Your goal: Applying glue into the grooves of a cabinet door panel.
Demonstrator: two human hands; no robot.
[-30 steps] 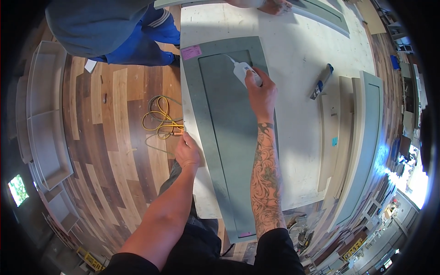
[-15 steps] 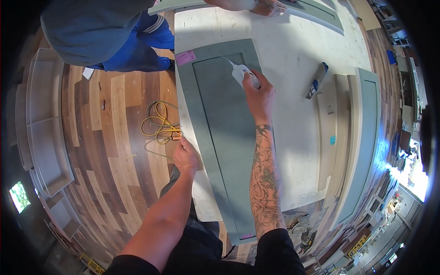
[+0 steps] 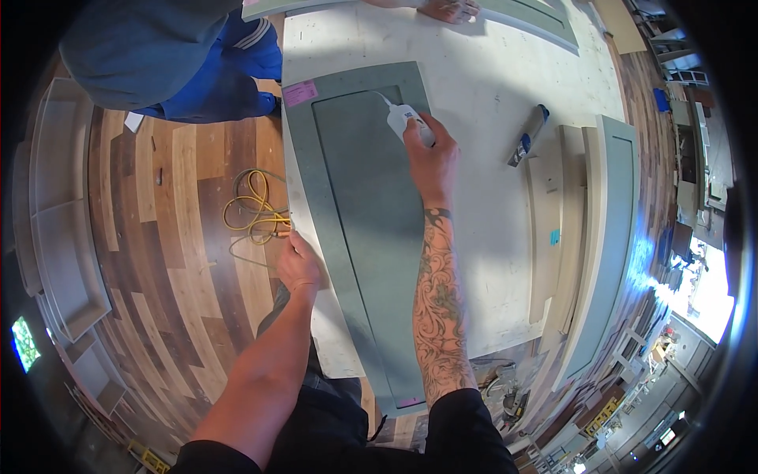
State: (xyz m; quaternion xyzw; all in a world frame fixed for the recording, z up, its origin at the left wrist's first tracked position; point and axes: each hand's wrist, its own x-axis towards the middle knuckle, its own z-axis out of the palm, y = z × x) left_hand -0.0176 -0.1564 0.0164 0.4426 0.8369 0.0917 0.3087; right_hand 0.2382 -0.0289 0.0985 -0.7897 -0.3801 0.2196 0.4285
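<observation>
My right hand [image 3: 433, 154] is closed around a white squeeze bottle [image 3: 401, 118] with a thin nozzle. The nozzle's tip is at the far groove of a long grey-green panel door [image 3: 371, 213], which lies on a pale worktable [image 3: 489, 292]. At the table's left edge is my left hand [image 3: 299, 265], its fingers curled; what they grip, if anything, is hidden. A pink label [image 3: 300, 93] is stuck on the door's far left corner.
A yellow cord [image 3: 251, 207] lies coiled over the wood floor beside my left hand. A blue-and-silver tube [image 3: 529, 136] rests on the table. Boards [image 3: 545, 237] and another green panel [image 3: 620, 197] stand at right. A co-worker [image 3: 150, 55] is at the far left; a hand [image 3: 452, 9] rests near a far panel.
The view has shifted so the scene sits further left. My right hand has moved the bottle slightly to the right along the door's far groove. My left hand stays at the table edge.
</observation>
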